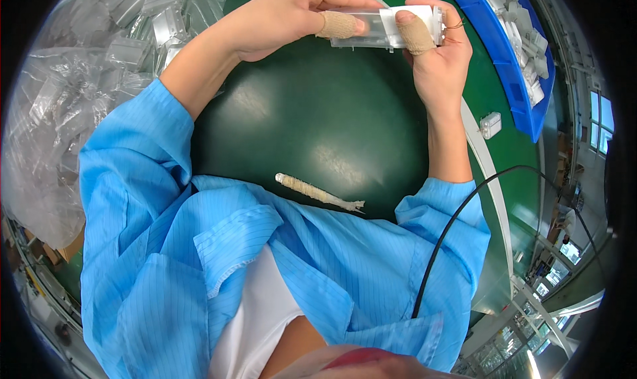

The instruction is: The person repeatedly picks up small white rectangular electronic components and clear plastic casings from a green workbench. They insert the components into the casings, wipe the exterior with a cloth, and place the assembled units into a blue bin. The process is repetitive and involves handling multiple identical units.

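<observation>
"What's along the bench's (279, 107) left edge?"
"A clear bag (50, 167) of plastic pieces (167, 25). Then the left hand (282, 17), pinching with its wrapped thumb (337, 25)."
"By the near edge, a wrapped stick (315, 192). Pinching what?"
"A clear case (373, 34), held near the far edge; the right hand (441, 64) pinches its white end. Beyond the right edge, a blue bin (507, 64)."

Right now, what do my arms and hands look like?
Your left sleeve and right sleeve are light blue with fine darker stripes, ending along the forearms. A black cable crosses in front of the right one. Your left hand and right hand are ungloved, each with a beige textured wrap around the thumb.
</observation>
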A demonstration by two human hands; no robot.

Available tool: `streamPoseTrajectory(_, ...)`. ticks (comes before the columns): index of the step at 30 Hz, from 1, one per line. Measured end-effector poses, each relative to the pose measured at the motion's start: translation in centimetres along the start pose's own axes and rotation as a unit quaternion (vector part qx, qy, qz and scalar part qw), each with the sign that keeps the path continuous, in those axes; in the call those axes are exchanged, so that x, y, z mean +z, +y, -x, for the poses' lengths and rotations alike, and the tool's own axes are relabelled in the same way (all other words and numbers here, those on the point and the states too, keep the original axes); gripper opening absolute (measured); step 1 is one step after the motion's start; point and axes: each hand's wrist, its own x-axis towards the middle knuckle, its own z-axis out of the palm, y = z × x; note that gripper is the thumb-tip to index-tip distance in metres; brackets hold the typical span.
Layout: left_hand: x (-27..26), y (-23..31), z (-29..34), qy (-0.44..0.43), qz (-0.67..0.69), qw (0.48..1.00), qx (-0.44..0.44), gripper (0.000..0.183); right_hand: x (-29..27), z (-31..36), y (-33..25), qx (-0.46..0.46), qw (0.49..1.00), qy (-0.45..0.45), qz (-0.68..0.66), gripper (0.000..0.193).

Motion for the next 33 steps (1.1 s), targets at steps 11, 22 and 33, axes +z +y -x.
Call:
streamPoseTrajectory(11,0.3,-1.1,0.0,0.101,-0.29,0.934,0.182,0.033,0.8,0.2,-2.1,0.15,0.975,-0.025,-0.164,0.021)
streamPoseTrajectory(22,1.2,-0.4,0.4,0.041,-0.205,0.963,0.168,0.038,0.4,1.0,-0.7,0.113,0.981,-0.155,-0.033,0.043)
streamPoseTrajectory(33,0.7,-0.3,0.4,0.013,-0.149,0.974,0.17,0.043,-1.6,-0.3,0.5,0.147,0.967,-0.169,-0.122,0.039)
